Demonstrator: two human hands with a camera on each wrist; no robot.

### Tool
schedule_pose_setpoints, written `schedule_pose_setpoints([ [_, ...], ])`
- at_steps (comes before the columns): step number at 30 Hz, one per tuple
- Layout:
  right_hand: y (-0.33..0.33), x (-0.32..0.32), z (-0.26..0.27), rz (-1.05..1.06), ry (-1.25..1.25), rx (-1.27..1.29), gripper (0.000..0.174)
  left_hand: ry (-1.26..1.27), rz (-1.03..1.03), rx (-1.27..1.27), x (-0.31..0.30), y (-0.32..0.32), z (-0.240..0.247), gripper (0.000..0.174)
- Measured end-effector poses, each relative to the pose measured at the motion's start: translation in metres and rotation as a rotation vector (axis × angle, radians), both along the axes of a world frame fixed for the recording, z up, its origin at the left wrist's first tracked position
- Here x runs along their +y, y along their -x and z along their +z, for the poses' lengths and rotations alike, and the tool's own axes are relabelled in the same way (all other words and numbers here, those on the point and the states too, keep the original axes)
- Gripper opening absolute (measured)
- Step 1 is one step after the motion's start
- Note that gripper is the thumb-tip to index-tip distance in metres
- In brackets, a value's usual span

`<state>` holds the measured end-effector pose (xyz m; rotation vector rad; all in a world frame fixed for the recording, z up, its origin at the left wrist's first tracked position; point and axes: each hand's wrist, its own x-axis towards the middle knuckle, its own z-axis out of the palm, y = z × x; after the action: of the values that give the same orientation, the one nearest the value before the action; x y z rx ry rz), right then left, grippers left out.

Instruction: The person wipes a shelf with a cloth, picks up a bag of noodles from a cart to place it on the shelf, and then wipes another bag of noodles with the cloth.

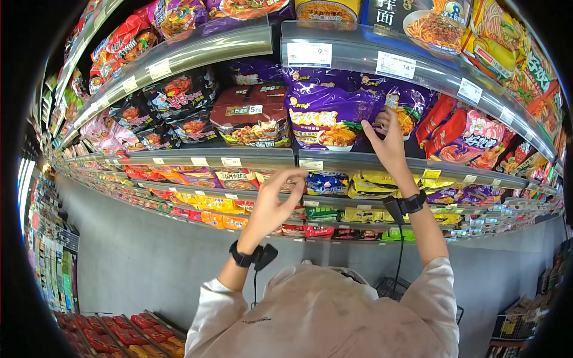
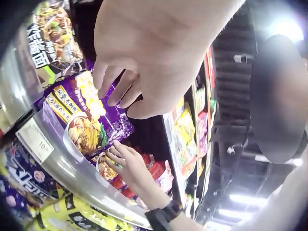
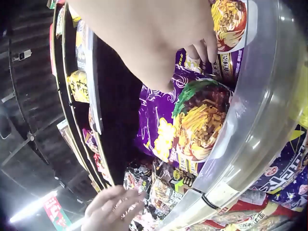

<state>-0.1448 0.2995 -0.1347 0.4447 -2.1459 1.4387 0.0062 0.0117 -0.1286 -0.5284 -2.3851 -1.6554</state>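
Two purple bags of instant noodles stand side by side on the upper shelf: a front-facing purple noodle bag (image 1: 322,113) and a second purple noodle bag (image 1: 406,110) to its right. My right hand (image 1: 388,137) reaches in where they meet. Its thumb lies at the right edge of the first bag, and its bent fingers overlap the second bag. In the right wrist view, the thumb is partly hidden by the purple bag (image 3: 156,115). My left hand (image 1: 277,200) hangs in front of the shelf edge, loosely curled around nothing, left of and below the first bag.
A brown noodle pack (image 1: 250,116) and black noodle bags (image 1: 179,104) sit to the left; red and pink bags (image 1: 471,134) to the right. A clear plastic lip (image 1: 233,158) runs along the shelf front. Price tags (image 1: 309,55) line the shelf above. Lower shelves hold more packets.
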Motion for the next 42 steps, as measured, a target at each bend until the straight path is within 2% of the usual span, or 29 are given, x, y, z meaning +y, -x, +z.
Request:
schedule_pose_setpoints([
  [2,-0.002,0.000,-0.010,-0.116,-0.029,0.101,0.071,0.285,0.021,0.370,0.011,0.016,0.014,0.037],
  [3,-0.008,0.000,-0.011,-0.120,-0.024,0.103,0.071,0.289,0.017,0.373,0.016,0.025,0.021,0.037],
  [5,-0.022,0.003,-0.013,-0.097,-0.108,0.159,0.068,0.525,0.026,0.592,0.027,0.042,0.035,0.051],
  [6,-0.027,0.006,-0.013,-0.101,-0.106,0.159,0.068,0.526,0.022,0.594,0.034,0.053,0.039,0.051],
  [8,-0.039,0.010,-0.014,-0.084,-0.392,0.284,0.064,0.720,0.050,0.710,0.053,0.072,0.045,0.064],
  [12,-0.080,0.020,-0.010,0.004,-0.376,0.157,0.061,0.698,0.093,0.718,0.079,0.113,0.025,0.071],
  [14,-0.098,0.033,-0.013,0.014,-0.356,0.133,0.058,0.707,0.177,0.747,0.085,0.129,0.019,0.073],
  [16,-0.118,0.047,-0.016,0.001,-0.314,0.027,0.056,0.705,0.171,0.759,0.088,0.141,0.015,0.073],
  [26,-0.210,0.110,-0.068,-0.189,-0.266,-0.084,0.046,0.858,0.244,0.757,0.089,0.165,0.003,0.087],
  [28,-0.229,0.120,-0.076,-0.229,-0.115,-0.180,0.045,0.873,0.249,0.747,0.087,0.168,0.001,0.087],
  [34,-0.274,0.148,-0.103,-0.359,-0.016,-0.302,0.041,0.883,0.220,0.746,0.082,0.168,0.002,0.083],
  [38,-0.292,0.162,-0.112,-0.420,0.039,-0.365,0.037,0.743,0.267,0.802,0.097,0.148,0.018,0.064],
  [39,-0.296,0.166,-0.114,-0.420,0.044,-0.364,0.037,0.631,0.279,0.871,0.105,0.143,0.027,0.051],
  [42,-0.307,0.176,-0.117,-0.424,0.084,-0.378,0.033,0.556,0.349,0.923,0.108,0.158,0.043,0.045],
])
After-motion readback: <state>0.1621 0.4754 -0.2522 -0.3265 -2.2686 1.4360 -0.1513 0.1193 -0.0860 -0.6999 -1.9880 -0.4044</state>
